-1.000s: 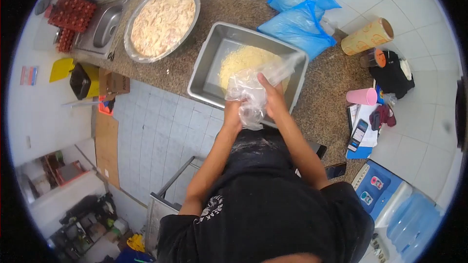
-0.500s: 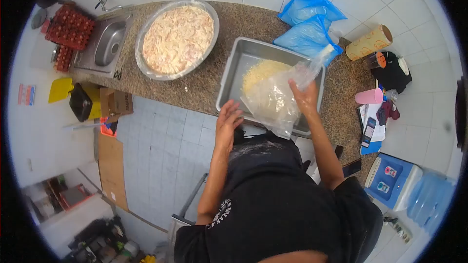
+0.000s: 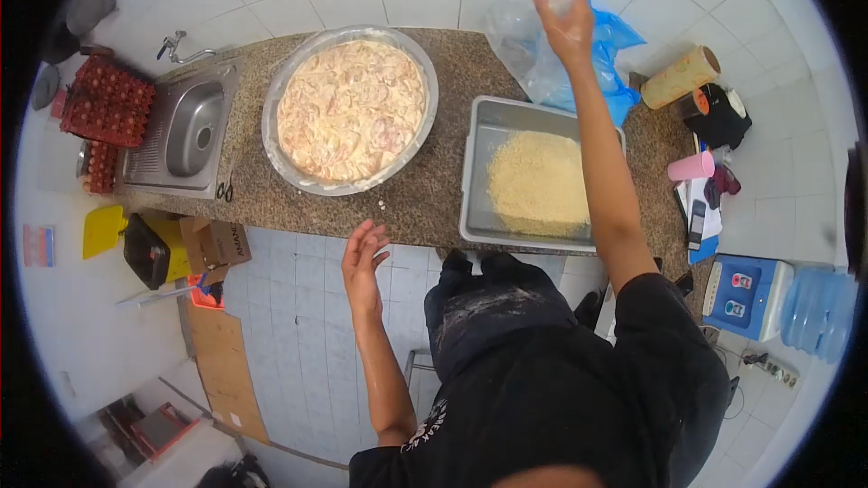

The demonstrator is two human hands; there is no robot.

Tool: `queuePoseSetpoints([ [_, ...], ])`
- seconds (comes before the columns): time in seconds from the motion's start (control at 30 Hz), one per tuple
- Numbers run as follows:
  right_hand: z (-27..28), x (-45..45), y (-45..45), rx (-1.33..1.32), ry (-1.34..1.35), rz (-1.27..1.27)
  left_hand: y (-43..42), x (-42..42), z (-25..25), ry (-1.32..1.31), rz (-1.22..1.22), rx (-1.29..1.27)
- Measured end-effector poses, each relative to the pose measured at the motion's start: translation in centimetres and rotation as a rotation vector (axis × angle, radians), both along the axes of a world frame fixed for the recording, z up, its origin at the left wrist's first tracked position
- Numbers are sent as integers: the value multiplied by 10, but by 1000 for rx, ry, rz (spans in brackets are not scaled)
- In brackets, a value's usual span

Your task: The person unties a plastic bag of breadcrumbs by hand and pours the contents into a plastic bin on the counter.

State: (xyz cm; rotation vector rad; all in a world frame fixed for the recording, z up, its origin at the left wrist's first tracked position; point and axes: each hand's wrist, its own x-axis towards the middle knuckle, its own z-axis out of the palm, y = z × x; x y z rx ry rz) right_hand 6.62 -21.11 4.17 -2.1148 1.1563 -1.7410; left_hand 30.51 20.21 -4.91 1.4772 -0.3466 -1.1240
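Note:
My right hand [image 3: 568,29] is raised at the back of the counter, closed on a clear plastic bag [image 3: 517,43]. The bag's outline is blurred, and it overlaps blue plastic bags [image 3: 619,34] by the wall. Under my right forearm stands a grey rectangular tub [image 3: 479,149] with a heap of pale yellow crumbs [image 3: 538,183] in it. My left hand [image 3: 363,258] hangs in front of the counter edge, empty, its fingers loosely apart. Nearest to it on the counter is a large round metal bowl [image 3: 273,161] full of batter-coated pieces [image 3: 353,113], perhaps meat.
A steel sink [image 3: 197,131] and red egg trays [image 3: 110,99] are at the left. To the right are a roll of film [image 3: 683,81], a pink cup [image 3: 692,166], a phone [image 3: 696,224] and a water dispenser [image 3: 746,298]. A cardboard box [image 3: 215,246] sits below the counter.
My right hand has moved from over the tub up to the back wall with the clear bag. My left hand has left the tub's edge and moved left. The crumbs are now more spread out.

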Motion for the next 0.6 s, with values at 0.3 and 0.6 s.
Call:
queuePoseSetpoints([
  [0.3,-55,124,-94,141,100,287,34,5,-24,46,122,36],
  [0.6,-129,166,-73,863,196,-77,28,-4,-16,-13,21,69],
])
